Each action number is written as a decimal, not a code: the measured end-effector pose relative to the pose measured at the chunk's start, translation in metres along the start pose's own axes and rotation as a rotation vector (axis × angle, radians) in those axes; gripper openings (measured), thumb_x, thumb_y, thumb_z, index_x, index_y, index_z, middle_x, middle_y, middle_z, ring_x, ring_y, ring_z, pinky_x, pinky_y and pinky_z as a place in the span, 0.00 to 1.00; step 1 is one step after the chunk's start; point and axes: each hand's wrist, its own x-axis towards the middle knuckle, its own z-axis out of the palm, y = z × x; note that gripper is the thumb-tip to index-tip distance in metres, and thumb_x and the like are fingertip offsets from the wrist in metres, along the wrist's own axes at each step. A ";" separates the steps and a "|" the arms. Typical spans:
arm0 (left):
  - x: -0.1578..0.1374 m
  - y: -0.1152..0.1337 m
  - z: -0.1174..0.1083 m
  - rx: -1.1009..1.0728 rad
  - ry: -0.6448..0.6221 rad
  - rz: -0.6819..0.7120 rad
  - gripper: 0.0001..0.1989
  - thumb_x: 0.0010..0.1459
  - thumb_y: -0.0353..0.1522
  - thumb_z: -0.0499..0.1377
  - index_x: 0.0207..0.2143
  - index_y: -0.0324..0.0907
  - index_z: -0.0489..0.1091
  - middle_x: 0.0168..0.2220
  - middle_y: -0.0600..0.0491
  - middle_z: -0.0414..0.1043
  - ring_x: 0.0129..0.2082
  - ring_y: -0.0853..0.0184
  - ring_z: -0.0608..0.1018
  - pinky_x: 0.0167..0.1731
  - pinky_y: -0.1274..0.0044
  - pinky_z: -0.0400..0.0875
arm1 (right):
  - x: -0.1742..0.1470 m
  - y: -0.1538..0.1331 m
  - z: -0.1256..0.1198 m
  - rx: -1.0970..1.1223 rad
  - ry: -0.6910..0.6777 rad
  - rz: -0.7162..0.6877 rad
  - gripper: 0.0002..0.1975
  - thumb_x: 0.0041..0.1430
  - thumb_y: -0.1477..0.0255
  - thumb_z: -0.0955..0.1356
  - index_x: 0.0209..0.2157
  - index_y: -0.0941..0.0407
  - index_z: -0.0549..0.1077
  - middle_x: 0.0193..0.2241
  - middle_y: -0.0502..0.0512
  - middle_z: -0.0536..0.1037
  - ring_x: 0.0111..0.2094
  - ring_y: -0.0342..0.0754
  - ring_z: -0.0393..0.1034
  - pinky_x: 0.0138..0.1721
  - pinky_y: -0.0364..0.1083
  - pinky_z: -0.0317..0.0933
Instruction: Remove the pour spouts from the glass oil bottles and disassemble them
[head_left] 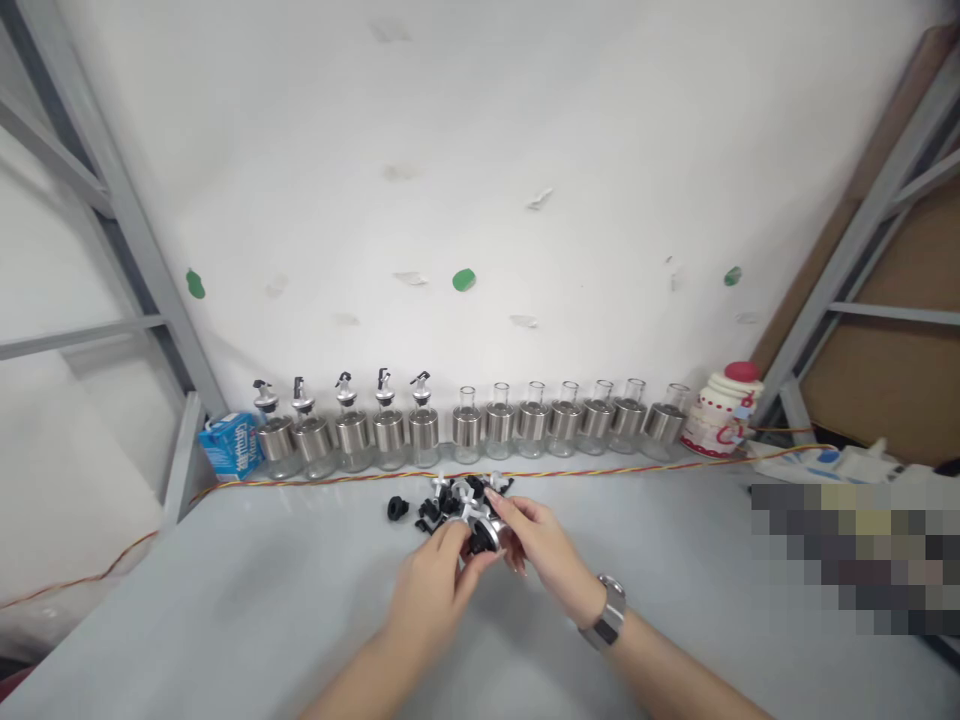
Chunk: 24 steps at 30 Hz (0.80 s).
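Note:
Close to the table's middle, my left hand (pixel 441 570) and my right hand (pixel 544 545) are both closed on one pourer spout (pixel 484 537) with a silver collar and a black stopper. The black stopper side faces my left fingers; my right fingers wrap the silver part. Just beyond lies a pile of black and silver pourer parts (pixel 450 497), partly hidden by my hands. One black stopper (pixel 397 508) sits apart to the left of the pile. A watch (pixel 606 612) is on my right wrist.
Along the wall stand several glass bottles with pourers (pixel 352 430) and several open-necked bottles (pixel 533 422). A blue carton (pixel 231 446) ends the row on the left, a white-and-red jar (pixel 721 412) on the right. A twisted cable (pixel 585 468) runs before them.

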 end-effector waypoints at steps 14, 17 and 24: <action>-0.007 0.005 0.006 -0.175 0.121 0.012 0.09 0.57 0.35 0.44 0.26 0.44 0.59 0.24 0.55 0.62 0.23 0.68 0.66 0.25 0.79 0.56 | -0.022 -0.004 0.022 0.358 -0.206 0.082 0.22 0.47 0.52 0.63 0.17 0.56 0.60 0.06 0.39 0.56 0.09 0.34 0.43 0.17 0.40 0.53; -0.007 0.012 0.008 -0.330 0.177 -0.058 0.11 0.58 0.36 0.43 0.25 0.44 0.58 0.22 0.56 0.60 0.23 0.69 0.64 0.24 0.80 0.56 | -0.025 -0.004 0.026 0.384 -0.188 0.036 0.21 0.48 0.53 0.64 0.18 0.56 0.59 0.08 0.39 0.55 0.11 0.34 0.42 0.19 0.40 0.52; -0.003 0.016 0.012 -0.672 0.155 -0.262 0.15 0.57 0.43 0.45 0.28 0.42 0.61 0.24 0.57 0.58 0.23 0.73 0.62 0.23 0.82 0.58 | -0.024 0.005 0.024 0.060 -0.044 -0.157 0.17 0.53 0.58 0.61 0.22 0.56 0.60 0.13 0.43 0.58 0.16 0.38 0.51 0.19 0.39 0.48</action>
